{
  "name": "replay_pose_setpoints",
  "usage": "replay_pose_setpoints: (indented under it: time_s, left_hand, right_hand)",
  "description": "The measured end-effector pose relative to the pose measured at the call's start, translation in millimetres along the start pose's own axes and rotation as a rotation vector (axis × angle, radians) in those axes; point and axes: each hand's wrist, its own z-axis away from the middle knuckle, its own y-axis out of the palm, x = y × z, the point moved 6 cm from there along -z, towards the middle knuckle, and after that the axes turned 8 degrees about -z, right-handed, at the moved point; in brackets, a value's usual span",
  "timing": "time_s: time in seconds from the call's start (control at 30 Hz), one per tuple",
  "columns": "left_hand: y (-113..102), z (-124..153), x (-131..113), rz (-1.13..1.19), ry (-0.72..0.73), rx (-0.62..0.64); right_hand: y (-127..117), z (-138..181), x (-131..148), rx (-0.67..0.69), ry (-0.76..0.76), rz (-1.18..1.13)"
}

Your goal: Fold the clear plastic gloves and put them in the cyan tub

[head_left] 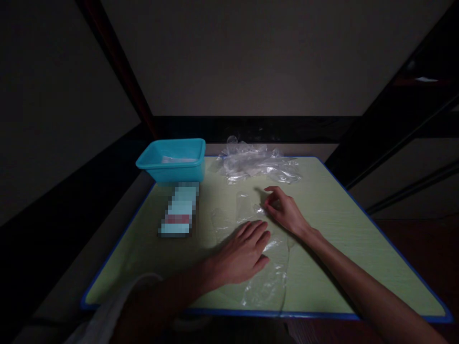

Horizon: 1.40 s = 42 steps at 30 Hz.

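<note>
A clear plastic glove [267, 272] lies flat on the pale green table [340, 229], its fingers pointing away from me. My left hand [244, 251] rests palm down on it with fingers stretched out, pressing it flat. My right hand [283, 208] sits just beyond, thumb and fingertips pinched together on one finger of the glove [258, 209].
A heap of clear plastic gloves [256, 162] lies at the table's far edge. A turquoise tub [172, 160] stands at the far left corner, and a flat light-blue packet [179, 210] lies in front of it. The table has a blue rim [322, 315].
</note>
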Motion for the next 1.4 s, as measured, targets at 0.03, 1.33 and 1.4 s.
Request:
replay_pose_setpoints:
  time_s: [0.03, 1.33, 1.4]
  left_hand:
    - [0.0, -0.1, -0.1, 0.000, 0.002, 0.004]
    - [-0.2, 0.4, -0.3, -0.002, 0.009, 0.022]
    - [-0.5, 0.4, -0.2, -0.002, 0.009, 0.020]
  right_hand:
    - [0.6, -0.1, -0.1, 0.012, -0.004, 0.019]
    - [-27.3, -5.6, -14.1, -0.202, -0.090, 0.357]
    - [-27.7, -5.1, -9.2, -0.173, -0.124, 0.343]
